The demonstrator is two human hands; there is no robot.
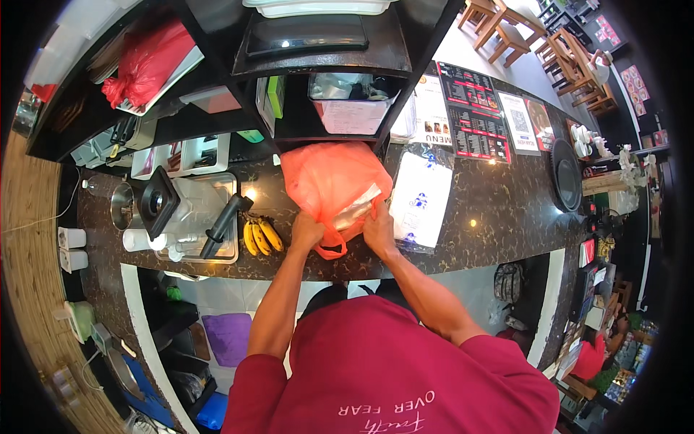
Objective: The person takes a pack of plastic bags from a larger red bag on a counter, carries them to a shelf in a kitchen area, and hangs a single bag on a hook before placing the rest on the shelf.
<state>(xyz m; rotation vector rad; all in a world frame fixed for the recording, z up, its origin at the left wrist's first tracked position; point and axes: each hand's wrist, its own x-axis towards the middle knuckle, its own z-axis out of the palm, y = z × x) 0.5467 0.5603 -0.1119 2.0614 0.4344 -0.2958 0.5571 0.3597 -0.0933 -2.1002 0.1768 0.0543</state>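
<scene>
A red-orange plastic bag (336, 173) lies on the dark marbled counter (482, 206) in front of me. Its mouth faces me, and something in clear or silvery wrapping (355, 211) shows inside. My left hand (307, 232) grips the left side of the bag's mouth. On the other side, my right hand (379, 230) pinches the opposite edge. A handle loop (332, 252) hangs between the two hands. Right of the bag lies a flat white pack in clear plastic (420, 200) with blue print. A bunch of several bananas (261, 236) rests left of my left hand.
A clear tray (230, 252) at left holds a blender jar (195, 203), a black tool (225, 225) and white cups. Black shelving (325, 59) rises behind the bag. Printed menus (471, 108) and a round black tray (565, 173) are at right. A person in red (591, 355) is far right.
</scene>
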